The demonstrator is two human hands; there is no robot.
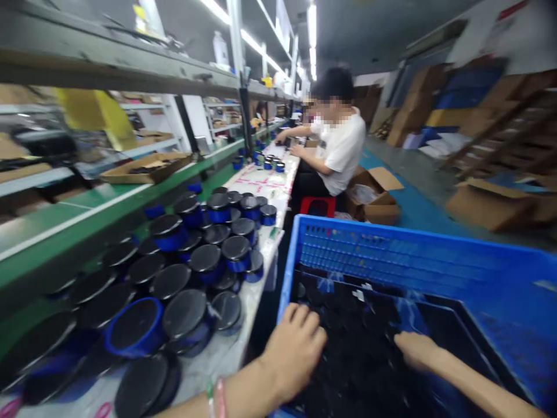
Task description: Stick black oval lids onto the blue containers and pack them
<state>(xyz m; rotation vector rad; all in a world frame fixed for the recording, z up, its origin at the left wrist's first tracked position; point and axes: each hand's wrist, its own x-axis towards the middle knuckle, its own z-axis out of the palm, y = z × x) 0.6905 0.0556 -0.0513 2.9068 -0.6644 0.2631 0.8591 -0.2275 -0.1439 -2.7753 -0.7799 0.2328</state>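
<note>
My left hand (296, 348) is over the near left part of a blue plastic crate (374, 232). Its fingers curl downward, and whatever lies under them is hidden. Farther right, above the dark contents, my right hand (416, 349) is closed with its fingers bent in. It is slightly blurred, so I cannot make out what it grips. Inside the crate lies a dark layer of black parts (348, 354), several of them round, with clear plastic film (409, 313) among them. Left of the crate, many round blue containers with black tops (206, 258) stand crowded and partly stacked on the bench.
The white bench (256, 299) runs away beside a green conveyor line (87, 215). Farther along it a person in a white shirt (343, 139) sits working, near a red stool (317, 206). Open cardboard boxes (378, 200) stand on the floor behind the crate.
</note>
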